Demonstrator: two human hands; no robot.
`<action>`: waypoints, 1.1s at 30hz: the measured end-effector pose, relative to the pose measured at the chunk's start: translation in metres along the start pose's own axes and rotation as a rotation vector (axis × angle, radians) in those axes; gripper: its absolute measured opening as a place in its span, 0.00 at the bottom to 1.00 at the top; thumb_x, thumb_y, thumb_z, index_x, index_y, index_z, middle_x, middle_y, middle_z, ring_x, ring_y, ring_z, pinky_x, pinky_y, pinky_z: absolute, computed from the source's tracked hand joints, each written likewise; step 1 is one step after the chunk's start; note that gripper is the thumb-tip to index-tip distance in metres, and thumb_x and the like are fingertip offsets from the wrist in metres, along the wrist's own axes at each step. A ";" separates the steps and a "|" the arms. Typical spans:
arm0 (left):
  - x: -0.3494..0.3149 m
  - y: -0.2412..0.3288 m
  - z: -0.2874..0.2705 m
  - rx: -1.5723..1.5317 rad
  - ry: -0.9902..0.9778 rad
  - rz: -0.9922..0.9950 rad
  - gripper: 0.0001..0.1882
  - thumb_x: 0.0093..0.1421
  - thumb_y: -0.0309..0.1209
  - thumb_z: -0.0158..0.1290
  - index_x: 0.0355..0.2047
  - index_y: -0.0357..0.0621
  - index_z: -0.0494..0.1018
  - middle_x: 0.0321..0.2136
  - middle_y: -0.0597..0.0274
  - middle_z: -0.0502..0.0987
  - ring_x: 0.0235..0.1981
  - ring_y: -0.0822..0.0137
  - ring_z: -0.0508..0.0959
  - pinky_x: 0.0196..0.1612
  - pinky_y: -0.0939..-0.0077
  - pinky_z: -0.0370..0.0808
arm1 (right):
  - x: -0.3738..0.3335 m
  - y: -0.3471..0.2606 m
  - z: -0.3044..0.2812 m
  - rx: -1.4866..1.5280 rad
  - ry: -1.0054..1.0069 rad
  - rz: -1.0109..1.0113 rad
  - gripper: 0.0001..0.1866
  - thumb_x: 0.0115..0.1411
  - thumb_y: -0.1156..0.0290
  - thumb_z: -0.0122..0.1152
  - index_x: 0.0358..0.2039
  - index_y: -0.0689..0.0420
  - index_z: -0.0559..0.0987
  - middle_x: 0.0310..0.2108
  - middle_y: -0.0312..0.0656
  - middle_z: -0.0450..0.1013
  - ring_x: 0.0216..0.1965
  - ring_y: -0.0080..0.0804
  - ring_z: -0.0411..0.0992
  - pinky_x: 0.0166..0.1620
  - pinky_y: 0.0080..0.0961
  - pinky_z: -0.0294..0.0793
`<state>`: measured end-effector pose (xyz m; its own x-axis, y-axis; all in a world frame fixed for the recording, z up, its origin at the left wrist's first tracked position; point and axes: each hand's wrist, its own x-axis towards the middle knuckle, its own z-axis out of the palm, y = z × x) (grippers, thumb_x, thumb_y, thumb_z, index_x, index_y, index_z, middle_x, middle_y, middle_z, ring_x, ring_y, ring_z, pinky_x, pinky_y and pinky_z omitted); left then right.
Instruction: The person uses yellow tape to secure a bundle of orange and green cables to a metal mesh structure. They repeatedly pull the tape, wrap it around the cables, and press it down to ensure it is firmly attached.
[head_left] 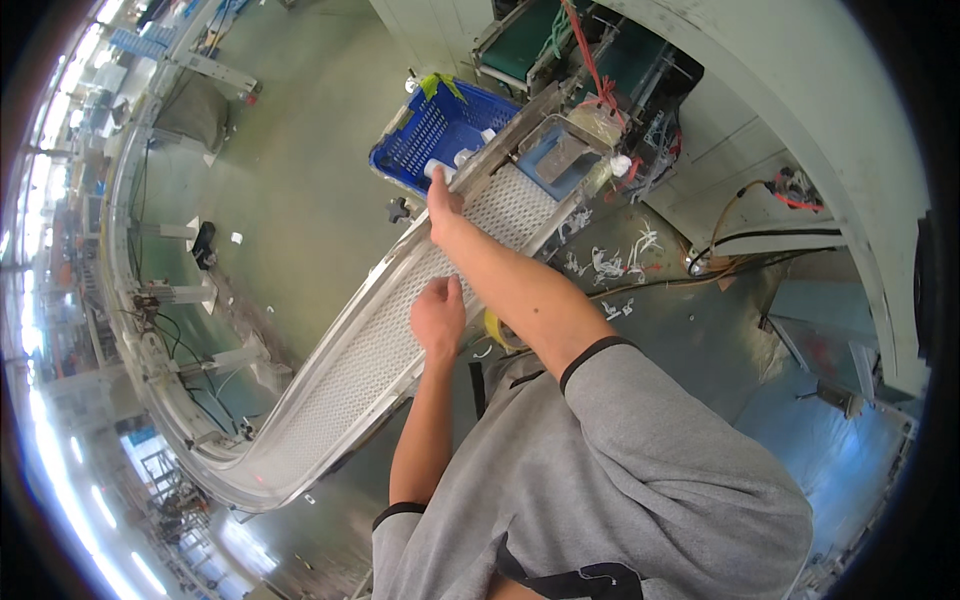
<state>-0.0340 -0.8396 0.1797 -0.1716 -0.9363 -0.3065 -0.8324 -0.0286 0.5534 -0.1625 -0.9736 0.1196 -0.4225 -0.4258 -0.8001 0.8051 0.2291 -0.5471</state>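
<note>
My right hand (443, 208) reaches over the conveyor's far side rail to the near edge of a blue plastic basket (400, 150). Its fingers are stretched out, with the thumb apart from them. At the fingertips is a small white cylindrical piece (447, 172); whether they touch it I cannot tell. More small white pieces (463, 157) are in the basket. Above the perforated white conveyor belt (350, 370), my left hand (438, 315) is curled closed with its thumb up, and nothing shows sticking out of it.
A blue tray (553, 165) with a greyish flat piece sits at the belt's upper end. Beyond are green belts (525, 45) and hanging red cords (590, 60). White scraps (610, 265) and a cable lie on the floor at right. The conveyor curves away at lower left.
</note>
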 end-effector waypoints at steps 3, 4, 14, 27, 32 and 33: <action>-0.002 0.003 -0.001 0.039 -0.047 0.040 0.18 0.59 0.46 0.49 0.36 0.46 0.79 0.31 0.53 0.81 0.35 0.53 0.80 0.40 0.61 0.74 | -0.007 0.010 -0.016 -0.084 -0.355 0.194 0.47 0.56 0.42 0.54 0.63 0.67 0.53 0.62 0.55 0.57 0.58 0.45 0.64 0.56 0.42 0.66; -0.002 -0.009 -0.004 0.005 -0.014 0.047 0.19 0.59 0.46 0.49 0.36 0.46 0.79 0.31 0.53 0.81 0.35 0.52 0.80 0.40 0.60 0.74 | -0.043 0.007 -0.014 -0.132 -0.429 0.275 0.47 0.55 0.44 0.56 0.62 0.69 0.55 0.62 0.56 0.56 0.56 0.45 0.65 0.55 0.42 0.68; -0.012 -0.014 -0.004 -0.046 0.100 0.116 0.18 0.57 0.47 0.51 0.31 0.47 0.80 0.25 0.57 0.81 0.29 0.57 0.80 0.34 0.64 0.75 | -0.137 -0.034 -0.126 -0.261 -0.396 -0.363 0.15 0.63 0.61 0.53 0.42 0.59 0.78 0.35 0.39 0.78 0.32 0.23 0.75 0.35 0.19 0.75; -0.019 -0.010 -0.008 -0.142 0.221 0.253 0.12 0.58 0.44 0.53 0.29 0.51 0.78 0.20 0.61 0.79 0.23 0.59 0.79 0.27 0.66 0.74 | -0.119 0.053 -0.274 -0.776 -0.445 -0.479 0.23 0.59 0.65 0.60 0.52 0.61 0.70 0.40 0.40 0.74 0.36 0.23 0.73 0.36 0.20 0.74; -0.035 -0.009 -0.011 -0.351 0.325 0.237 0.08 0.57 0.36 0.56 0.30 0.45 0.78 0.21 0.61 0.79 0.22 0.69 0.78 0.28 0.76 0.74 | -0.092 0.044 -0.267 -0.793 -0.682 -0.095 0.21 0.57 0.71 0.56 0.53 0.58 0.70 0.40 0.40 0.75 0.37 0.26 0.75 0.34 0.22 0.77; -0.043 -0.010 -0.011 -0.401 0.363 0.240 0.08 0.57 0.34 0.57 0.31 0.42 0.78 0.21 0.60 0.79 0.21 0.71 0.77 0.29 0.78 0.73 | -0.089 0.037 -0.268 -0.797 -0.682 -0.046 0.21 0.57 0.72 0.55 0.53 0.58 0.70 0.39 0.40 0.75 0.36 0.27 0.76 0.32 0.22 0.78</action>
<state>-0.0123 -0.8029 0.1960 -0.0808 -0.9908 0.1090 -0.5160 0.1351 0.8459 -0.2063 -0.6931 0.1044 0.0781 -0.7948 -0.6018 0.1819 0.6049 -0.7752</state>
